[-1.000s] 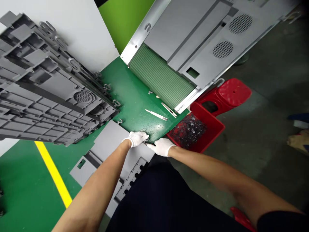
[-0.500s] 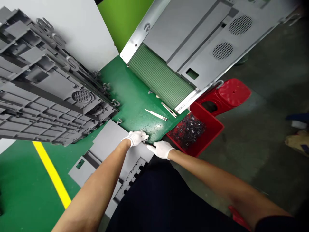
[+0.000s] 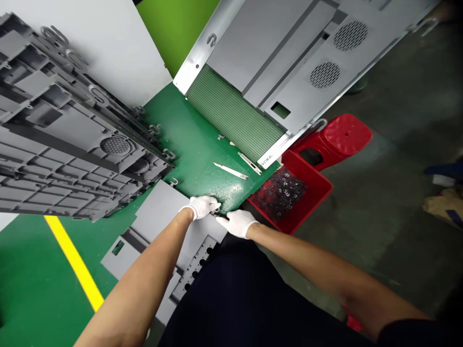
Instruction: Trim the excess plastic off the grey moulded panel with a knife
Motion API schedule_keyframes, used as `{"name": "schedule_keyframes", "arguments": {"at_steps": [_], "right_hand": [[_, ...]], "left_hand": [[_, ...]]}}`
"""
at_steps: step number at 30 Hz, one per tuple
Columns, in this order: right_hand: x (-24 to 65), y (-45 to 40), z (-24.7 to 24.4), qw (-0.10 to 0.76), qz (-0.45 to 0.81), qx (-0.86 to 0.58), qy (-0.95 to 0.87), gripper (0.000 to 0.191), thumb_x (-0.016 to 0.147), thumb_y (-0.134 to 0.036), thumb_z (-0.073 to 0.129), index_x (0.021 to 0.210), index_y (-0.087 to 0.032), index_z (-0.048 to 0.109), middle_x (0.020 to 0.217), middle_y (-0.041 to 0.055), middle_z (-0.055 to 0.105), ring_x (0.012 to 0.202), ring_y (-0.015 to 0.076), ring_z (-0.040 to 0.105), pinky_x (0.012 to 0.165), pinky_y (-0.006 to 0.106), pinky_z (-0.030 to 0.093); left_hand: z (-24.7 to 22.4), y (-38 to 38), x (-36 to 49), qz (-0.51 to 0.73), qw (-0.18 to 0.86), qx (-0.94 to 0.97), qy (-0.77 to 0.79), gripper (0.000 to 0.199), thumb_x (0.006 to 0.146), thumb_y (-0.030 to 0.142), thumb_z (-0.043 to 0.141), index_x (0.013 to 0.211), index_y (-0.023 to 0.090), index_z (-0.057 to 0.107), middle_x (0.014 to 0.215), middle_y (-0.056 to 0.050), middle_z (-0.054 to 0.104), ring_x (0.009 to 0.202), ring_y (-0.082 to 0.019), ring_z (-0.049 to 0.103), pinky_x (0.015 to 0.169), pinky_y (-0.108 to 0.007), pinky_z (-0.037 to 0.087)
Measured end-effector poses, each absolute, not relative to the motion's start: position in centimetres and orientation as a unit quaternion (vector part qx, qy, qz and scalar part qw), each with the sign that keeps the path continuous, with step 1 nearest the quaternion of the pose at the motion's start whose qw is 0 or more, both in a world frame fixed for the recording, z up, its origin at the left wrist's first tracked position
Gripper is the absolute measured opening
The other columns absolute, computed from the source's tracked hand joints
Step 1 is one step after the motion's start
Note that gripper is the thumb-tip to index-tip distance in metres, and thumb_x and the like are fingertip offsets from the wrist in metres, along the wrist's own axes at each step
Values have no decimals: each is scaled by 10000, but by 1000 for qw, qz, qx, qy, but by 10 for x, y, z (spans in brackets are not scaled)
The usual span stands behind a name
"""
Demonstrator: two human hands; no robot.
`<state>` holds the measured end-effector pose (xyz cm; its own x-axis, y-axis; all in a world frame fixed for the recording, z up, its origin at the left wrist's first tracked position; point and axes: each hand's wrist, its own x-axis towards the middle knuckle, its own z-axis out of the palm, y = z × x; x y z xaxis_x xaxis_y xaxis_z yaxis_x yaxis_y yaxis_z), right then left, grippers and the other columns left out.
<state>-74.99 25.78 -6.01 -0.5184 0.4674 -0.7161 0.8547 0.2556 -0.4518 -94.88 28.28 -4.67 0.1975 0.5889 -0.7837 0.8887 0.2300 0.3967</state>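
Grey concrete floor (image 3: pixel 376 226) and green-painted floor (image 3: pixel 32 279) with a yellow line (image 3: pixel 74 262) surround the work area. A green-coated surface (image 3: pixel 197 144) lies at the centre, its finish flecked with dark specks near the lower edge. Left of it sits a stack of grey perforated metal panels (image 3: pixel 61 125), with small hooked tabs along one edge. Upper right lies a grey vented panel (image 3: pixel 275 62) with a ribbed green section (image 3: pixel 235 113) at its end. Two slim metal strips (image 3: pixel 230 170) rest on the green surface, below the ribbed section. A red plastic crate (image 3: pixel 311 190) holding small dark metal parts (image 3: pixel 280 193) stands beyond the surface's lower right edge, and a red plastic stool (image 3: pixel 343 135) stands just behind it.

Both hands wear white gloves and meet at the lower edge of the green surface. The left hand (image 3: pixel 200 207) lies curled, its fingers close together, directly above a grey sheet-metal panel (image 3: pixel 162 217). The right hand (image 3: pixel 238 223) extends toward it, fingers pressed together, with the fingertips (image 3: pixel 221 219) at a small dark item (image 3: pixel 219 215) between the hands. That item is too small to identify, and whether either hand pinches it cannot be determined.
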Motion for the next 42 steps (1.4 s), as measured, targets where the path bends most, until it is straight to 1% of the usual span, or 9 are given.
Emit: {"name": "schedule_keyframes", "arguments": {"at_steps": [8,17,21,25,27,29,32,36,42], "right_hand": [[-749,258,-68,219,-432,435,759,954,886,-804,61,1041,-163,750,1037,209,737,1010,326,686,843,398,477],[-703,220,-81,91,-561,551,611,818,937,-769,153,831,-185,716,852,134,749,875,245,699,782,307,459],[-695,198,-86,82,-598,607,517,769,939,-766,218,764,-183,688,721,98,718,702,199,678,673,274,459],[-690,189,-91,66,-599,627,493,743,947,-755,221,762,-193,670,704,72,703,631,167,651,629,259,449],[-687,189,-92,50,-608,636,472,733,941,-764,233,747,-196,655,687,60,691,603,154,633,611,253,443],[-685,189,-91,40,-615,640,458,721,934,-770,255,737,-196,644,680,56,684,590,149,621,603,251,438],[-684,190,-87,42,-612,640,462,708,934,-766,267,748,-197,643,692,61,687,597,153,623,610,253,439],[-687,196,-78,47,-601,626,494,711,934,-767,255,757,-203,651,708,65,698,628,166,639,632,261,444],[-715,221,-63,61,-571,562,595,763,940,-762,186,792,-206,687,810,107,734,797,220,690,713,286,457]], "left_hand": [[-52,284,-947,-105,516,576,625,437,904,598,459,801,230,671,854,2,731,839,-183,631,836,-300,446],[-37,293,-885,51,475,610,632,439,912,550,489,699,195,635,729,-28,663,704,-183,592,713,-312,459],[-18,311,-828,135,565,586,564,418,893,528,562,1095,181,679,965,-68,730,866,-198,667,817,-294,512],[-10,332,-872,85,303,667,675,503,938,535,457,1267,191,619,1324,-163,623,1210,-330,580,996,-435,460],[-12,336,-930,-12,136,604,785,509,937,525,422,1220,159,634,1251,-214,643,1151,-398,597,933,-507,468],[-17,336,-990,-117,87,529,836,522,933,539,396,1165,142,644,1192,-231,661,1062,-396,630,872,-501,482],[-23,332,-1052,-229,158,507,816,485,955,520,311,1033,186,653,1206,-198,671,1074,-352,621,886,-474,462],[-30,324,-1062,-228,235,522,788,526,929,627,305,990,265,682,1261,-132,667,1125,-336,575,940,-507,394],[-46,309,-1031,-106,362,615,692,542,834,725,462,715,233,656,778,-41,675,793,-233,604,747,-330,427]]}}
